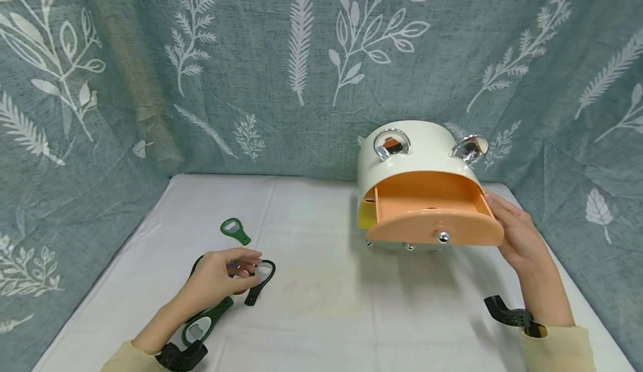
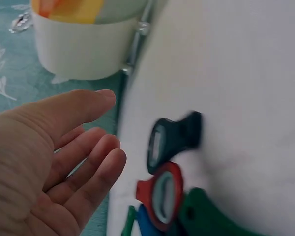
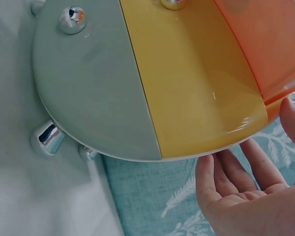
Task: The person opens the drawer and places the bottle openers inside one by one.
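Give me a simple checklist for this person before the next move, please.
1. Curved orange plastic drawer pulled out: ok.
2. Glossy yellow plastic drawer closed: ok, its front is flush with the glossy grey-green drawer.
3. Left hand holding a tool: not ok, it holds nothing.
4. Small black plastic tool with an oval head near the left hand: ok.
5. Right hand firmly gripping the glossy white domed cabinet: cannot tell; its fingers are at the side edge.

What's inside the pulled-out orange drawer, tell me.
The orange drawer shows bare orange surfaces and a small dark spot by its front panel, too small to identify. The panel hides whatever may lie low behind it.
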Demonstrator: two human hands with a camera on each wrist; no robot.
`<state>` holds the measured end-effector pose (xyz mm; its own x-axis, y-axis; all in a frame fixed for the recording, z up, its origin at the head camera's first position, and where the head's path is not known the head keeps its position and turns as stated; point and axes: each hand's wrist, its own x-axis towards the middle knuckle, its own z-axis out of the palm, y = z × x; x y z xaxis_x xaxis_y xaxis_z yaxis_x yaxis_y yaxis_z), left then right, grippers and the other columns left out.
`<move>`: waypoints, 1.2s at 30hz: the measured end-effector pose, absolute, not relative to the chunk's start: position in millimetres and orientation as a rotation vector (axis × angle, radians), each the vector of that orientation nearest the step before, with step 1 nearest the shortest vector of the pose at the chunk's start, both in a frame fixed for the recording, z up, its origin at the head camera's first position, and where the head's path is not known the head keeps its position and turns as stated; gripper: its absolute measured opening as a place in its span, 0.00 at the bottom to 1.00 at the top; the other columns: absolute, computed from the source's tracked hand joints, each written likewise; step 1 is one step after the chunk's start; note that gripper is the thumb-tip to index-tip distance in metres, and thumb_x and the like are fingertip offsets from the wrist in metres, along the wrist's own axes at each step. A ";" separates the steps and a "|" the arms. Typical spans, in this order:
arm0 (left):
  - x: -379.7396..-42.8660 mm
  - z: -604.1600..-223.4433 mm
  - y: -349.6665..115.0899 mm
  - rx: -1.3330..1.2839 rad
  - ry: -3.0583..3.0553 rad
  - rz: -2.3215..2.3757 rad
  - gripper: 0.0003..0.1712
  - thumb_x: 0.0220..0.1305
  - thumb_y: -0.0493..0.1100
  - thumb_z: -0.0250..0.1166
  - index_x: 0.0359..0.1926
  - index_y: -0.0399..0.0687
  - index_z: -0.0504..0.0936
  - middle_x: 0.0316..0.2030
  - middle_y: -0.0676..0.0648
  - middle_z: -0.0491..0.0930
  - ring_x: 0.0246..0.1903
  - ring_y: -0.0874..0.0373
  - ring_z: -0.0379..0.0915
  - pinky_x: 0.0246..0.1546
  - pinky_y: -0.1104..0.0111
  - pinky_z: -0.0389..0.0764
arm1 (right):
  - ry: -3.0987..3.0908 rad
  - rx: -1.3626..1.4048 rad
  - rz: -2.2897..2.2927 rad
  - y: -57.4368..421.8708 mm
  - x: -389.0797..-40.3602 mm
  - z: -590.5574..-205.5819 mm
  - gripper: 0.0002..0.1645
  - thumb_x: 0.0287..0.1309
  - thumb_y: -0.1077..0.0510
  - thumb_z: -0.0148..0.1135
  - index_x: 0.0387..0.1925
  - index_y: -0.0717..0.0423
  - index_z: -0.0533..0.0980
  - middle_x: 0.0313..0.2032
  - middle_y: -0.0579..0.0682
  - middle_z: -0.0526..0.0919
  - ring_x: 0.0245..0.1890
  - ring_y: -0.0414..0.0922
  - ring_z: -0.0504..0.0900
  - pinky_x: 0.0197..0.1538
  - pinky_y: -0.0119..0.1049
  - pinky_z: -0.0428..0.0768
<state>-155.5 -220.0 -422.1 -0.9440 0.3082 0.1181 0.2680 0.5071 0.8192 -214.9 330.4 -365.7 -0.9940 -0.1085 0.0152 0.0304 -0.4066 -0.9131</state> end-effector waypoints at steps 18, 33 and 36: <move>-163.5 -444.0 -214.9 0.542 2.601 1.413 0.29 0.49 0.37 0.79 0.52 0.35 0.81 0.45 0.42 0.83 0.47 0.48 0.80 0.45 0.69 0.81 | 1.625 -0.196 -2.586 331.9 -215.0 -368.2 0.16 0.74 0.60 0.51 0.51 0.51 0.84 0.49 0.47 0.84 0.46 0.40 0.82 0.46 0.32 0.81; -174.1 -437.5 -202.8 0.742 2.414 1.250 0.33 0.50 0.27 0.75 0.59 0.33 0.76 0.51 0.41 0.78 0.52 0.47 0.77 0.50 0.67 0.78 | 1.641 -0.167 -2.555 332.3 -216.0 -366.3 0.16 0.74 0.59 0.51 0.52 0.48 0.83 0.50 0.46 0.84 0.46 0.41 0.83 0.46 0.33 0.81; -175.5 -438.5 -200.0 0.771 2.363 1.294 0.32 0.51 0.25 0.74 0.59 0.33 0.75 0.52 0.41 0.77 0.52 0.47 0.76 0.51 0.66 0.78 | 1.634 -0.151 -2.560 332.3 -216.3 -365.7 0.16 0.74 0.59 0.51 0.52 0.48 0.84 0.50 0.46 0.84 0.47 0.41 0.83 0.47 0.34 0.81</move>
<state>-175.5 -200.0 -438.5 -0.7960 0.6043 -0.0338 0.2969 0.4384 0.8483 -216.3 332.3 -365.7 -0.9900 -0.1380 0.0295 0.0313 -0.4189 -0.9075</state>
